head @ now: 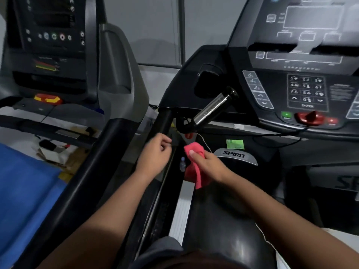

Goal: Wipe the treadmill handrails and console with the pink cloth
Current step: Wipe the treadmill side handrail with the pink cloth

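A pink cloth is seen against the black handrail. The console is coloured black with white-marked keys, a green button and a red knob. A chrome grip, a green sticker and a blue mat are shown.

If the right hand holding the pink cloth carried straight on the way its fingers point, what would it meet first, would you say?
Probably the black handrail. The right hand, gripping the pink cloth, points up and left toward it, past the left hand. Depth is unclear, so it might brush that hand first.
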`<state>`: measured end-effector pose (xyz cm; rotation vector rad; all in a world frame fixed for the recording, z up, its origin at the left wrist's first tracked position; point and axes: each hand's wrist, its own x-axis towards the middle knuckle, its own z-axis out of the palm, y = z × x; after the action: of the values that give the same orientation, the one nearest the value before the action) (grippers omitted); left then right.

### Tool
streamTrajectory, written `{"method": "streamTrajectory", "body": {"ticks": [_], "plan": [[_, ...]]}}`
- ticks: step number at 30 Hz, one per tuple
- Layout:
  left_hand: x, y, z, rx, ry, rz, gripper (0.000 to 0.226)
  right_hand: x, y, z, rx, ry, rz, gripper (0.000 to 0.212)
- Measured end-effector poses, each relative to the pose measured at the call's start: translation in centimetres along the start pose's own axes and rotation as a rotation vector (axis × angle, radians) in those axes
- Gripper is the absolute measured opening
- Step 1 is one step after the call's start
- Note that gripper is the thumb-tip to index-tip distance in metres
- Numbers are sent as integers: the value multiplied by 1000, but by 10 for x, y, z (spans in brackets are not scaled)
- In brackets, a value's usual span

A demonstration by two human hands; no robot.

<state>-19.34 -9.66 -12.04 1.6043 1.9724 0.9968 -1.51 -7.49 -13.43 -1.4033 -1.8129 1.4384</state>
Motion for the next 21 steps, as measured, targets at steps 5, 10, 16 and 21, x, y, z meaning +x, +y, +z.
{"method": "streamTrajectory", "body": {"ticks": [5, 10, 16, 21], "plan": [[-17, 47, 40, -374, -475, -148, 22, -16, -6, -8, 477, -5, 133, 45], [-16, 41, 52, -375, -478, -56, 3, -23, -5, -15, 690, -54, 265, 42], [0, 27, 21, -230, -239, 30, 19, -18, -8, -2, 294, -155, 200, 20], [5, 0, -31, -75, -55, -56, 13, 2, -30, 21, -122, -68, 14, 38]]}}
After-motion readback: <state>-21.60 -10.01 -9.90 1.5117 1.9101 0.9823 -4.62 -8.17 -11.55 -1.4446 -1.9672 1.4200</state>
